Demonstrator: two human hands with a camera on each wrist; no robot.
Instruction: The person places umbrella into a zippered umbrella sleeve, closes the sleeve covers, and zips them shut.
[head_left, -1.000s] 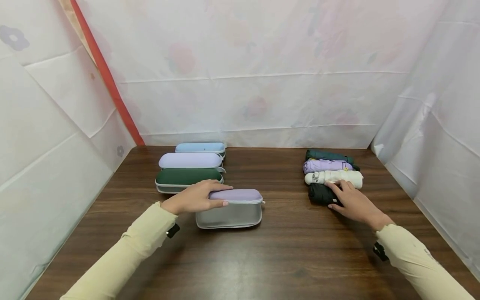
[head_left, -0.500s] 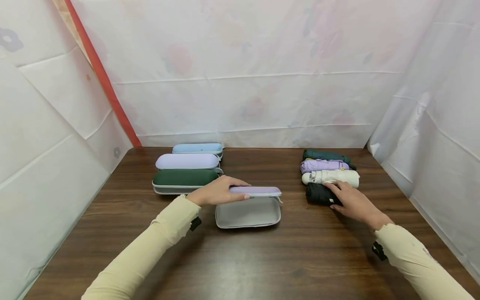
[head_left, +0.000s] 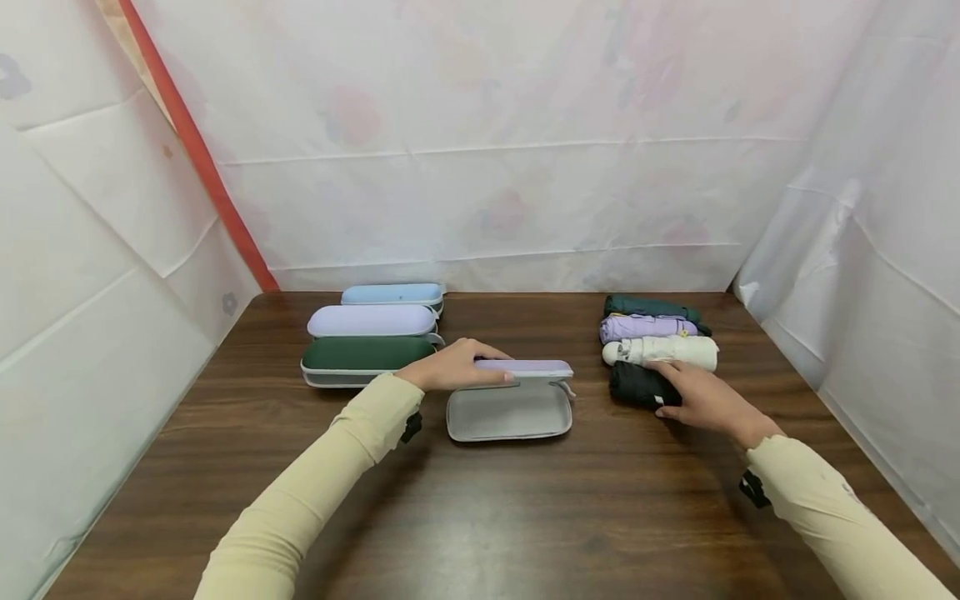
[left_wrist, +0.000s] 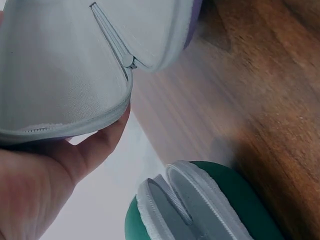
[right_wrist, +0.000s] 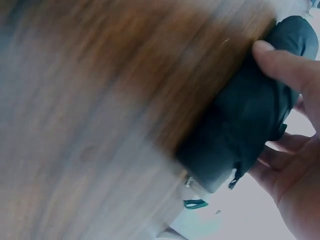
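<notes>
My left hand (head_left: 461, 367) holds the lilac lid (head_left: 528, 365) of a hard zip case at its left end, thumb in front. The case is open, with its grey inside (head_left: 510, 412) facing me. In the left wrist view, the left hand (left_wrist: 37, 182) supports the pale-lined shell (left_wrist: 60, 65) from outside, and the zip slider shows at the hinge corner. Over on the right, my right hand (head_left: 708, 400) grips a rolled black umbrella (head_left: 637, 385). The right wrist view has the thumb on one side of the dark umbrella (right_wrist: 240, 120) and the fingers on the other.
Behind the left hand, a green case (head_left: 367, 354), a lilac case (head_left: 371, 320) and a blue case (head_left: 393, 293) lie in a row. Beyond the black umbrella lie white (head_left: 667, 352), lilac (head_left: 648, 327) and dark green (head_left: 648, 306) folded umbrellas. Printed cloth (head_left: 480, 200) hangs behind the table.
The left hand has moved right with the open lilac case, and its grey inside shows more fully. My right hand stays at the black umbrella, its thumb and fingers shifting slightly.
</notes>
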